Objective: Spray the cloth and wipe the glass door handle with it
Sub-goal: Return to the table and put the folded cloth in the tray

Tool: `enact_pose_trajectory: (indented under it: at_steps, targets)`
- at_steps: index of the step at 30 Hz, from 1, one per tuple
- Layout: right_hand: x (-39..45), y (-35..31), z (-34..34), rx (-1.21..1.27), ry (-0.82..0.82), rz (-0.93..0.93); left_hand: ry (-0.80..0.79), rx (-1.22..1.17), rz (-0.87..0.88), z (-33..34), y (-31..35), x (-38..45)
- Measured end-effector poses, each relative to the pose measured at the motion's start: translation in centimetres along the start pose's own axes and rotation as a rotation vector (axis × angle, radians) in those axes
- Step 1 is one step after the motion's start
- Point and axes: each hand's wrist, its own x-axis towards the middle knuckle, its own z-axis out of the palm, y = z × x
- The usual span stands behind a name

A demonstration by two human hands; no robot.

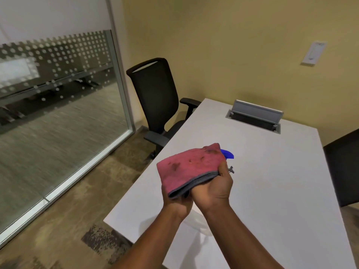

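Left hand (pixel 177 203): grips folded pink cloth (pixel 189 168) from below.
Right hand (pixel 214 188): curled round spray bottle (pixel 227 154) (blue top behind cloth).

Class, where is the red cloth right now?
In the head view, the red cloth is centre frame, held in both hands above the white table, covering the blue-triggered spray bottle.

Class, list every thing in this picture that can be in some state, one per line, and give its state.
Cloth: folded, stained, held up over the table by both hands.
Spray bottle: mostly hidden behind the cloth; only its blue top shows.
Left hand: grips the cloth from below.
Right hand: fingers curled round the cloth's edge.
Table's cable box: lid up.
Office chair: unoccupied, beside the table.
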Motion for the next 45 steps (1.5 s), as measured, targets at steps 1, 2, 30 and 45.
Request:
enact_pose_trajectory:
  at_steps: [1,2,30,45]
  targets:
    - [0.7,-0.2,-0.2,-0.011,-0.022,-0.017,-0.086,-0.041,0.035,0.5,0.1,0.2]
    - [1.0,-0.5,-0.4,-0.056,-0.027,-0.041,-0.113,-0.051,0.082,0.9,0.4,0.1]
    - [4.0,0.0,-6.6,-1.425,-0.262,-0.49,-0.427,0.269,-0.177,0.1,4.8,3.9]
    - [3.9,3.1,-7.0,-2.339,-0.518,-0.598,-0.51,0.518,-0.194,0.2,5.3,4.5]
